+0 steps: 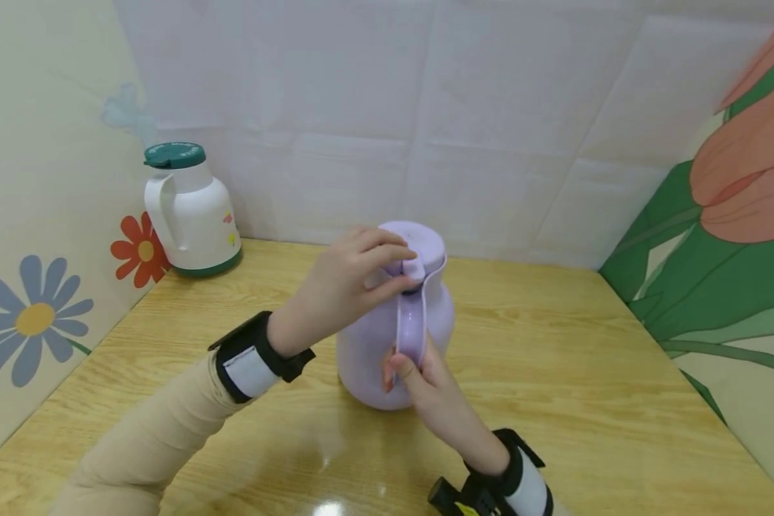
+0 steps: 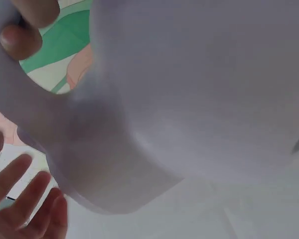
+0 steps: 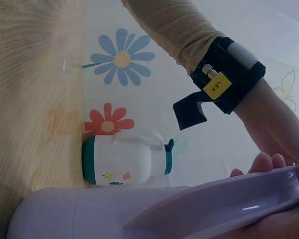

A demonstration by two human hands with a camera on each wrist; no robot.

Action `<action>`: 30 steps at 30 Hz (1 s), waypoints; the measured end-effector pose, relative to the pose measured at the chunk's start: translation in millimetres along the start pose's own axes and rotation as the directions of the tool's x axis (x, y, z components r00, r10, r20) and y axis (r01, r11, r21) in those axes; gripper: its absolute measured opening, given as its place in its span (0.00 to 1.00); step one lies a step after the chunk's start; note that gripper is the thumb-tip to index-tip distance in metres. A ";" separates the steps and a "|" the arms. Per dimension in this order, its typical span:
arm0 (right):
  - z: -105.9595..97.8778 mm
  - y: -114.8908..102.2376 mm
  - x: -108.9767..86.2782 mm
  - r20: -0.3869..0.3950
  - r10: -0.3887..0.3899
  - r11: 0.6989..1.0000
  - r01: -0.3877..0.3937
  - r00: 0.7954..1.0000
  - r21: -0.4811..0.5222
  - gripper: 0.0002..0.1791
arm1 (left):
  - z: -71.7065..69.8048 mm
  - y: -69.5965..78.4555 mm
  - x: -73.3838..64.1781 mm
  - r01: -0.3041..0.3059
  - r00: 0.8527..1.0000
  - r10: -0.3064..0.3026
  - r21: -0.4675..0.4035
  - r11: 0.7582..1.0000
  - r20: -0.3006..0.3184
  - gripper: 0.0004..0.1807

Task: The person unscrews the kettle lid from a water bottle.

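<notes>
A lilac thermos jug [image 1: 368, 344] stands upright on the table, its handle towards me. My right hand [image 1: 435, 387] grips that handle [image 1: 411, 326] low down, its fingers wrapped through the loop in the left wrist view. Up at the rim, my left hand [image 1: 345, 276] pinches the tab [image 1: 414, 269] of the lilac lid [image 1: 422, 240] between thumb and fingers. The lid sits in the jug's mouth. Seen from below in the left wrist view, the left fingers [image 2: 27, 199] are slightly spread beside the neck. The jug's body fills much of that view.
A white thermos jug [image 1: 200, 215] with a green lid and base stands at the back left corner. The wood-grain table [image 1: 555, 373] meets a white cloth [image 1: 509, 129] at the back and flower-printed panels on both sides.
</notes>
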State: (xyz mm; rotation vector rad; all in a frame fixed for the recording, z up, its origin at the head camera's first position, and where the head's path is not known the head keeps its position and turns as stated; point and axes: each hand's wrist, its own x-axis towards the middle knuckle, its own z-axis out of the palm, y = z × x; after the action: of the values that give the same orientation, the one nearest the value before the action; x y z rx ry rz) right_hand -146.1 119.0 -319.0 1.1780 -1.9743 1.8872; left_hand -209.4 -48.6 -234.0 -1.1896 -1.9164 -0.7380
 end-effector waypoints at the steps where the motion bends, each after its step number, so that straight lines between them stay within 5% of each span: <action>1: -0.2 -0.1 0.0 0.003 0.001 1.000 -0.001 1.000 0.004 0.20 | -0.5 1.1 -4.1 0.027 0.999 -0.028 -0.043 0.999 -0.032 0.11; 4: -0.9 -1.5 -0.7 0.009 0.018 1.000 -0.018 1.000 -0.014 0.20 | -0.4 6.9 -21.9 0.117 0.984 -0.136 -0.164 0.979 -0.112 0.05; 6: -2.4 -4.9 -1.7 0.001 0.076 0.995 -0.075 0.997 -0.066 0.20 | 1.0 13.0 -36.2 0.197 0.969 -0.225 -0.237 0.951 -0.099 0.01; 8: -6.3 -10.2 -1.9 -0.014 0.169 0.975 -0.170 0.985 -0.145 0.23 | 4.2 19.8 -49.6 0.291 0.950 -0.311 -0.312 0.905 -0.016 0.02; 12: -23.1 -24.3 4.4 -0.035 0.326 0.879 -0.316 0.945 -0.358 0.34 | 13.9 34.4 -67.4 0.471 0.882 -0.412 -0.413 0.779 0.229 0.10; 14: -33.8 -32.2 10.1 -0.048 0.328 0.838 -0.314 0.943 -0.446 0.38 | 18.5 41.0 -71.2 0.518 0.855 -0.421 -0.455 0.724 0.302 0.15; 16: -43.4 -42.4 17.1 -0.085 0.298 0.792 -0.296 0.951 -0.534 0.35 | 24.4 45.3 -73.0 0.532 0.847 -0.416 -0.506 0.679 0.332 0.19; 19: -54.6 -55.5 30.6 -0.166 0.143 0.742 -0.217 0.976 -0.635 0.35 | 34.0 48.3 -71.2 0.560 0.828 -0.429 -0.579 0.593 0.362 0.24; 23: -62.5 -67.2 58.4 -0.184 0.007 0.639 -0.146 0.983 -0.755 0.44 | 47.5 49.4 -63.6 0.596 0.796 -0.434 -0.672 0.439 0.422 0.24; 26: -61.6 -75.4 82.5 -0.112 0.163 0.528 -0.183 0.980 -0.829 0.44 | 57.3 51.5 -59.3 0.586 0.793 -0.423 -0.739 0.334 0.438 0.22; 29: -55.0 -77.7 107.0 -0.031 0.359 0.392 -0.181 0.933 -0.902 0.42 | 65.7 53.6 -59.1 0.568 0.793 -0.437 -0.774 0.279 0.425 0.19; 30: -52.0 -77.9 114.8 -0.015 0.414 0.356 -0.177 0.910 -0.918 0.43 | 67.7 54.3 -59.6 0.573 0.783 -0.455 -0.778 0.260 0.424 0.18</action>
State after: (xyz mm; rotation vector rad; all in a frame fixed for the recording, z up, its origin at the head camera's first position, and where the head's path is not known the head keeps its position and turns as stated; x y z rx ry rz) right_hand -194.9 126.8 -179.4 0.6732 -2.8512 0.3912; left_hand -162.6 -2.6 -316.4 -1.1054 -2.0404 -2.3452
